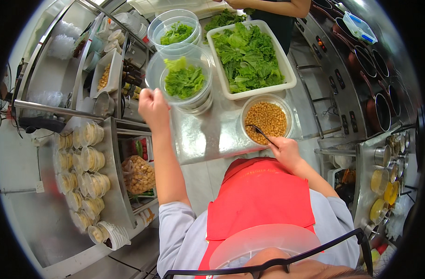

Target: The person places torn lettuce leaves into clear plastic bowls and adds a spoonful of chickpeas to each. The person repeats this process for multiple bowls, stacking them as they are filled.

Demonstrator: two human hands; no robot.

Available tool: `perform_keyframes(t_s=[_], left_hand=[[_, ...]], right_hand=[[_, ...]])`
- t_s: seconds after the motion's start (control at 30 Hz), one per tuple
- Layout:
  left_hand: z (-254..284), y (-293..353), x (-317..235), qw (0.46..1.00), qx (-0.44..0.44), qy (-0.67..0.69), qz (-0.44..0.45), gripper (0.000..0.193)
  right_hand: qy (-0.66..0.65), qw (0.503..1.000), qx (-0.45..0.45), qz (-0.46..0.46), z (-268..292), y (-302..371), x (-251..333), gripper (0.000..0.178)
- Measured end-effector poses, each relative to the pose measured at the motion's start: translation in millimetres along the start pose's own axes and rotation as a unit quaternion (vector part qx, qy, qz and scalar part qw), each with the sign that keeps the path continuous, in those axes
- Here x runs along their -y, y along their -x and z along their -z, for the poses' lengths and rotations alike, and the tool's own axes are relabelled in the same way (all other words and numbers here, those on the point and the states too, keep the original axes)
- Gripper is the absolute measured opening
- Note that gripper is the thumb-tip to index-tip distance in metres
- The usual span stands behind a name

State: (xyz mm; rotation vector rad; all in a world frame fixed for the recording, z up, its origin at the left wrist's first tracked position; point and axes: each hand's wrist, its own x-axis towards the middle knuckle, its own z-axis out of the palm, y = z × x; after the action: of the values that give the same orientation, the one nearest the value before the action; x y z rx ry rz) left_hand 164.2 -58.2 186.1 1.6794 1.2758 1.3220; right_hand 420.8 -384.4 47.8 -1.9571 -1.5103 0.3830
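Observation:
My left hand [154,109] is closed at the near left rim of a clear plastic bowl [197,98], which sits on a stack of similar ones. Chopped green lettuce [184,81] lies in that bowl. Between the fingers of my right hand [284,149] is the handle of a dark spoon [262,133]. Its head rests among round golden beans, perhaps chickpeas [267,116], in a round clear tub [290,124]. A second clear bowl [153,33] with chopped greens stands behind the first. Right of the bowls, a white tub [290,83] is heaped with lettuce leaves [247,58].
Everything stands on a steel table [189,144]. Across it is another person's arm [280,8]. Lidded cups [91,158] line a counter at left, above a bag of round tan pieces [138,174]. Pans [377,111] sit on the stove at right.

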Motion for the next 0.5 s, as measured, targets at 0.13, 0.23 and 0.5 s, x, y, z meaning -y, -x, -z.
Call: perform_keyframes(t_s=[0.13,0.23,0.5], left_hand=[[43,40,-10,0.987,-0.018,0.156,-0.036,0.026],[77,78,3,0.985,0.038,0.169,0.023,0.025],[34,173,143,0.948,0.187,-0.052,0.251,0.029]], right_hand=[[-0.238,0.955,-0.034,-0.172,-3,3,-13,0.022],[-0.268,0.934,-0.086,-0.222,4,2,-16,0.022],[-0.384,0.873,-0.092,-0.287,42,-7,37,0.021]])
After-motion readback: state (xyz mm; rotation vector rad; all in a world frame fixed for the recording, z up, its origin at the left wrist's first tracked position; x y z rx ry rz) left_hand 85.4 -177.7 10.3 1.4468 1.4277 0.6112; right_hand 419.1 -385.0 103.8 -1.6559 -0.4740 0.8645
